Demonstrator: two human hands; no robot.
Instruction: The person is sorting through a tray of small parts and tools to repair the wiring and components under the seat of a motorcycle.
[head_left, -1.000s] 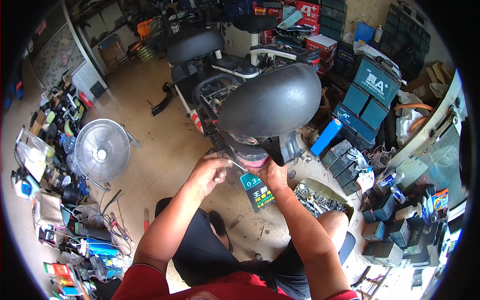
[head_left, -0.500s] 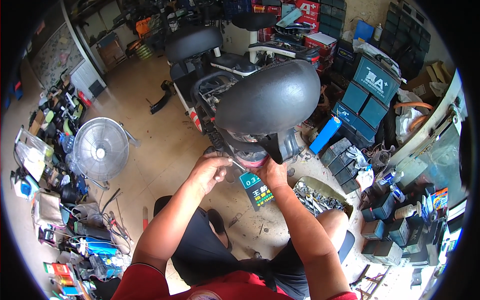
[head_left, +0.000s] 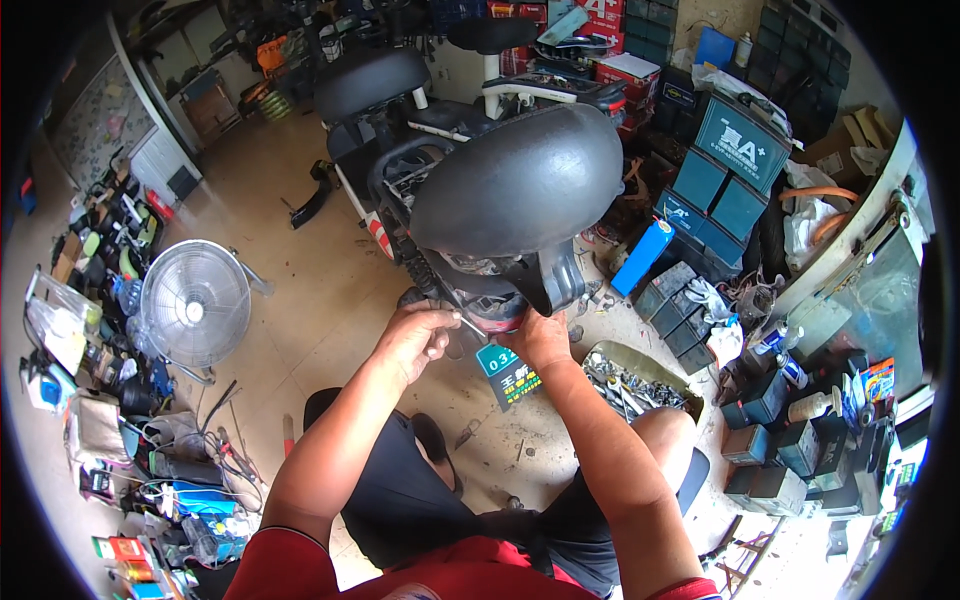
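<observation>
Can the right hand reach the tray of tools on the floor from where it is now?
Probably yes. The right hand is at the scooter's rear, and the tray lies on the floor close beside it on the right, near the knee. Nothing appears to lie between them.

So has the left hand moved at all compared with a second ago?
No. The left hand sits in the same spot as before, just left of the small green plate under the scooter's tail, holding a thin tool toward it.
</observation>
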